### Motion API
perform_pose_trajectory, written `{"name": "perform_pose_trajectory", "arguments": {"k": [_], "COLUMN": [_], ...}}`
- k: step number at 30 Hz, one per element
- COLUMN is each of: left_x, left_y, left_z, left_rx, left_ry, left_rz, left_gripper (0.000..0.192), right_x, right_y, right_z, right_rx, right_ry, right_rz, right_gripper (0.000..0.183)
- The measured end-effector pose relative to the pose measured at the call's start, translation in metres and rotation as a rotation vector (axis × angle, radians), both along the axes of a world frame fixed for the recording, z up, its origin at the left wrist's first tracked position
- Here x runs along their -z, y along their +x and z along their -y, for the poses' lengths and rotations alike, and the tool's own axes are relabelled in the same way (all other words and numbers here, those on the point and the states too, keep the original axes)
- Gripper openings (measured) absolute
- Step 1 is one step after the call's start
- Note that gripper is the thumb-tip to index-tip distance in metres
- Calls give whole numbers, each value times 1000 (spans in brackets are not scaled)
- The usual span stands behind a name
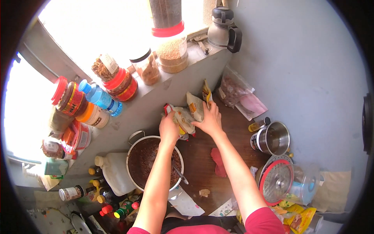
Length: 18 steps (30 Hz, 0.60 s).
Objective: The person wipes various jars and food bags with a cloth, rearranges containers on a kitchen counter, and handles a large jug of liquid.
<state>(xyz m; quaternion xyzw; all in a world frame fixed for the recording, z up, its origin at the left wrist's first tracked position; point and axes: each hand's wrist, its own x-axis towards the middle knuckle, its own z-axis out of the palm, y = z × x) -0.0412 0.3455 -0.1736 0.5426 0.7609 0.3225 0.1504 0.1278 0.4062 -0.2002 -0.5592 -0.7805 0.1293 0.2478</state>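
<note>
At the back of the brown table, against the wall, my left hand (169,128) grips a plastic food packet (183,118) with red edges. My right hand (211,120) is around a pale packet (195,106) with orange print, its thumb close to the first packet. A yellow packet (207,91) stands just behind the right fingers. Below my left hand, partly covered by the forearm, is a large metal pot (127,163) holding a dark red-brown chunky mixture (143,158). A metal spoon (180,174) leans on the pot's near right rim.
Jars, a blue bottle (100,98) and a thermos jug (221,30) line the window ledge. A plastic jug (117,174) and several sauce bottles stand left of the pot. A red cloth (218,162), a steel container (275,139) and a glass lid (276,182) lie to the right.
</note>
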Motion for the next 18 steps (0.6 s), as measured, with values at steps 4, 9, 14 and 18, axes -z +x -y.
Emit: {"name": "perform_pose_trajectory", "arguments": {"k": [4, 9, 14, 18], "left_x": [-5, 2, -14, -2], "left_y": [15, 12, 17, 4], "left_z": [-17, -22, -20, -16], "left_rx": [81, 130, 131, 204], "left_ry": [-51, -151, -219, -66], "left_rz": [123, -64, 60, -15], "left_gripper": [38, 39, 46, 42], "right_x": [28, 33, 35, 23], "right_y": [9, 35, 64, 64], "right_z": [-16, -38, -37, -13], "right_rx": [21, 127, 189, 190], "right_ry": [67, 110, 136, 107], "right_rz": [-76, -380, -363, -409], "right_gripper": [49, 19, 21, 21]}}
